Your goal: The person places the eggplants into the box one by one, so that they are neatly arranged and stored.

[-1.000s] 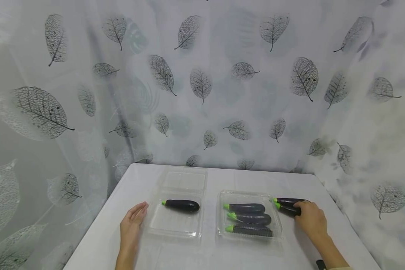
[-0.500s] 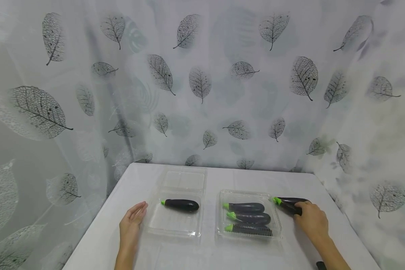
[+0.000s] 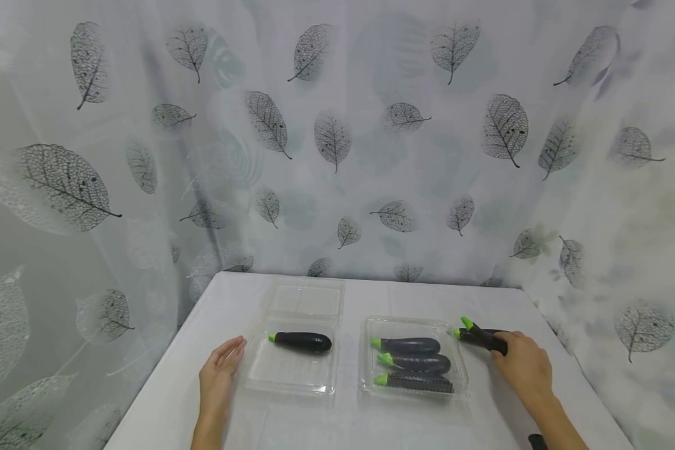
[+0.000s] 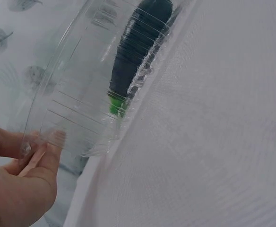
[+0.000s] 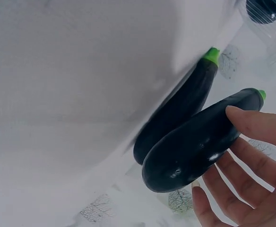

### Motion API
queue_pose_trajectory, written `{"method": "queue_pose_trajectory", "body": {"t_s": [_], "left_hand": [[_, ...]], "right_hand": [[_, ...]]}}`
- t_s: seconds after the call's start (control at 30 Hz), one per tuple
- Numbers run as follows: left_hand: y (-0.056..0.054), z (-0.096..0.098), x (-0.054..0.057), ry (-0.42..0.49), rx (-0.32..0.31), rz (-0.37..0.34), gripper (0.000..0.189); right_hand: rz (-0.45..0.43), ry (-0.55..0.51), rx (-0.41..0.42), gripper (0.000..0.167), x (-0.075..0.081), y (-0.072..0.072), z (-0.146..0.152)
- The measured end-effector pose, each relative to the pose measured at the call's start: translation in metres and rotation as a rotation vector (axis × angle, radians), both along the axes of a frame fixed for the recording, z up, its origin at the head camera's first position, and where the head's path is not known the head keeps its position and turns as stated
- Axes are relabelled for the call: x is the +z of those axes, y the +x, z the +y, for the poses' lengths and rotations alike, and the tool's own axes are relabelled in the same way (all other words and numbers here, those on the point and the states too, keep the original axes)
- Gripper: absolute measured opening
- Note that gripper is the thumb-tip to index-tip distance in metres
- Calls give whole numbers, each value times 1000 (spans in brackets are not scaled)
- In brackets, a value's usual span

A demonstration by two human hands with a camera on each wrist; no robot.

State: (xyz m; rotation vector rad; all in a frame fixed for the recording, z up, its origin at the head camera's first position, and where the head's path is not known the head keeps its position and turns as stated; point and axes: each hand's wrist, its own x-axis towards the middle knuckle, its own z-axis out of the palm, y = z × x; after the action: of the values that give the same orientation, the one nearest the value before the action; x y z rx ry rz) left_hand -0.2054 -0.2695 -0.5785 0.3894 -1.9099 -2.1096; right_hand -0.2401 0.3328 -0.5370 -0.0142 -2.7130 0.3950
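Observation:
In the head view my right hand (image 3: pixel 523 369) grips a dark eggplant (image 3: pixel 485 337) with a green stem end, tilted up. The right wrist view shows the thumb on one side of this eggplant (image 5: pixel 199 142) and fingers on the other. Another eggplant (image 5: pixel 180 109) lies on the table close behind it. My left hand (image 3: pixel 219 370) stays at the left side of an open clear plastic box (image 3: pixel 292 381), in which one eggplant (image 3: pixel 302 342) lies. In the left wrist view the fingertips are at this box's rim; whether they touch it is unclear.
A second clear plastic box (image 3: pixel 371 390) with several eggplants (image 3: pixel 416 364) stands in the middle right of the white table (image 3: pixel 427 431). A small black object (image 3: pixel 537 441) shows beside the right forearm. Leaf-patterned curtains (image 3: pixel 337 187) hang around the table.
My right hand has lifted the nearer eggplant off the table, its green end rising and turning above the other one. My left hand has stayed in place.

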Motion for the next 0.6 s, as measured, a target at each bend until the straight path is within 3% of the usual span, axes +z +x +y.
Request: {"method": "queue_pose_trajectory", "body": {"t_s": [0.6], "left_hand": [[0, 2, 1, -9, 5, -2, 39]], "right_hand": [[55, -83, -1, 38, 17, 10, -13]]}}
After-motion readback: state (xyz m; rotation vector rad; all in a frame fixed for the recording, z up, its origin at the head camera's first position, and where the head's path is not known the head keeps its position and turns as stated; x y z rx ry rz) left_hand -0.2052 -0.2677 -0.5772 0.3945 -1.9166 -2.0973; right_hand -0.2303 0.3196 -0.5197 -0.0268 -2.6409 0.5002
